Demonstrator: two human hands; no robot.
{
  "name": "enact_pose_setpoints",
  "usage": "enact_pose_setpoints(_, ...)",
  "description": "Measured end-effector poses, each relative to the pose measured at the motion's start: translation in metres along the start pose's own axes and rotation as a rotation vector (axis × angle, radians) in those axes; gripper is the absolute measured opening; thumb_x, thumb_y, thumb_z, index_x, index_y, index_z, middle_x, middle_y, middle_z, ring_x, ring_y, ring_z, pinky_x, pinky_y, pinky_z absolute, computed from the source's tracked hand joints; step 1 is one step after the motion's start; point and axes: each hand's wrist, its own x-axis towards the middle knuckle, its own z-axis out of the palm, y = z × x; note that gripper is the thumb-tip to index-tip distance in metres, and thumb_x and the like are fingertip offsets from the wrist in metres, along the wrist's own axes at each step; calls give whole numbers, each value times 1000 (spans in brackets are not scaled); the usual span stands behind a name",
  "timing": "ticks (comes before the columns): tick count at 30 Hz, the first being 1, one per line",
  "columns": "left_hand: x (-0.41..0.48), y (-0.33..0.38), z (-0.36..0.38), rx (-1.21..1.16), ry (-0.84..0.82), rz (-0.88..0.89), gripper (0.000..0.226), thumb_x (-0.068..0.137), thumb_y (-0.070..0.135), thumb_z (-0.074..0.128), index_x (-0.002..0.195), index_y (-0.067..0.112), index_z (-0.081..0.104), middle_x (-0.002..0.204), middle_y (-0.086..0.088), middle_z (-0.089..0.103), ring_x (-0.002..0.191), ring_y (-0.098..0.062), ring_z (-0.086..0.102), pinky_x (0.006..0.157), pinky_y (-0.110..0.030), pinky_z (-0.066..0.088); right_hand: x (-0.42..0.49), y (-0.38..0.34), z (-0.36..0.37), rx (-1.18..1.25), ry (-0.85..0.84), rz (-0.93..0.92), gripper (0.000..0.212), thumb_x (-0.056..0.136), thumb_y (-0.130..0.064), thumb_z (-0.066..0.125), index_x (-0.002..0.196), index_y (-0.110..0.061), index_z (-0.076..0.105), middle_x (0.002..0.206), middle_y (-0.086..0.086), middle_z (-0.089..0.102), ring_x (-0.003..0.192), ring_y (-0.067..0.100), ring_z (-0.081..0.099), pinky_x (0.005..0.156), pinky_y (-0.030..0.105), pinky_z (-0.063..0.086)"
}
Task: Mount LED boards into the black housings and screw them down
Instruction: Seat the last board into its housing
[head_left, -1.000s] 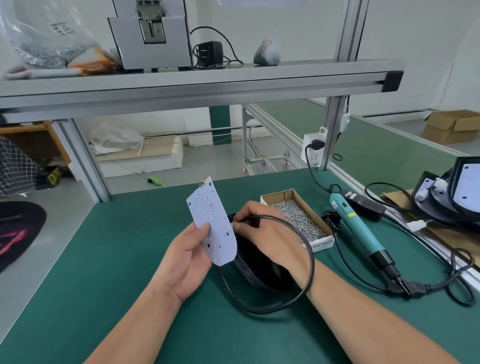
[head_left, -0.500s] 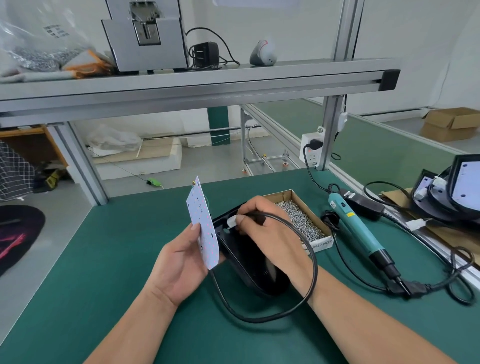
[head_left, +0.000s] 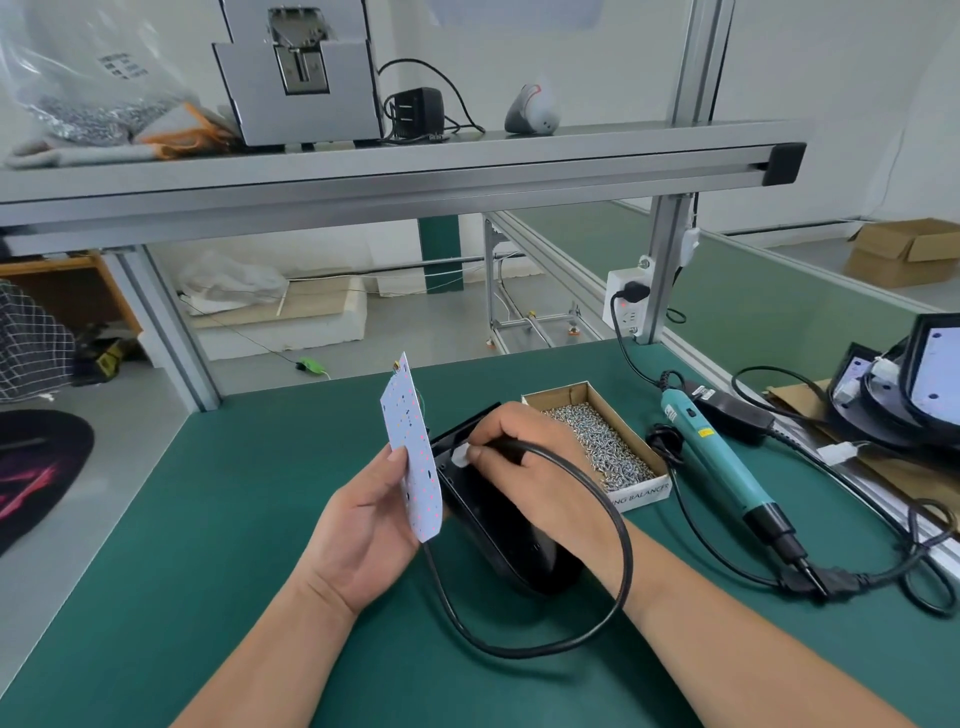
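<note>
My left hand (head_left: 363, 525) holds a white LED board (head_left: 413, 452) upright, nearly edge-on, thumb on its face. Just right of the board a black housing (head_left: 498, 535) stands tilted on the green table (head_left: 234, 519). My right hand (head_left: 524, 462) reaches over the housing's top and pinches a small white connector (head_left: 461, 456) at the end of a black cable (head_left: 618, 571), which loops round my right wrist and back to the housing.
A cardboard box of screws (head_left: 597, 441) sits right of the housing. Beyond it lies a teal electric screwdriver (head_left: 711, 457) with its cord. More black housings with boards (head_left: 914, 384) are piled at the far right. An aluminium shelf (head_left: 395, 171) spans overhead.
The LED board has turned from face-on to nearly edge-on. The housing has been tipped up off the table, and my right hand has drawn the white connector into view.
</note>
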Motion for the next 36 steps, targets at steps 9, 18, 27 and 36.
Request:
enact_pose_setpoints(9,-3,0,10,69,-124,10,25,103,27,58,121,21,74,97,3,69,84,-13,67,74,-27,58,9,0,4,-221,-126,-61,5,92,-21,76,96,-18,74,95,-1,62,94,22,62,84,43,50)
enact_pose_setpoints(18,0,4,2,43,-2,63,34,102,20,56,129,15,74,124,-7,74,102,-21,74,84,-36,62,9,15,-18,234,-274,215,31,102,-7,60,117,-26,79,116,-7,78,100,8,74,88,19,54)
enact_pose_setpoints(27,0,6,3,151,45,84,43,101,18,59,143,8,62,128,-11,71,104,-27,72,84,-42,61,7,24,-48,174,-259,235,16,96,-21,71,107,-30,80,72,-3,73,55,9,61,55,24,50)
enact_pose_setpoints(36,-2,7,11,430,109,135,46,93,31,68,137,19,65,136,-9,72,119,-27,71,91,-43,57,11,16,-6,-181,-198,172,18,98,-23,67,85,-35,69,83,-20,74,78,-1,66,67,17,43)
